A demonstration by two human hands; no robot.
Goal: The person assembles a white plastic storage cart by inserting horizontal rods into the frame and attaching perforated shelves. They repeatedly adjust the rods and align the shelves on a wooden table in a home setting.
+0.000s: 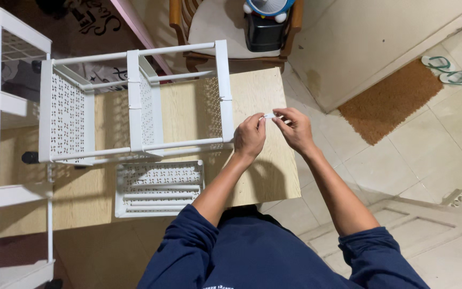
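small white piece [269, 115] pinched between both hands, left hand [250, 136] + right hand [295, 128] | held over worktop [263, 176] | white rack [135, 101] lying beside

Left hand [249, 136] and right hand [294, 128] fingertip-to-fingertip, pinching.

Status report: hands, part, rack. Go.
Left hand and right hand pinch small white part. White rack lies sideways on table, beside hands. Nothing between.

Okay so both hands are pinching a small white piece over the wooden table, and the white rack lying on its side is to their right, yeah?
Not quite. In the head view the white rack lies to the left of the hands. The left hand and right hand do pinch the small white piece over the wooden table.
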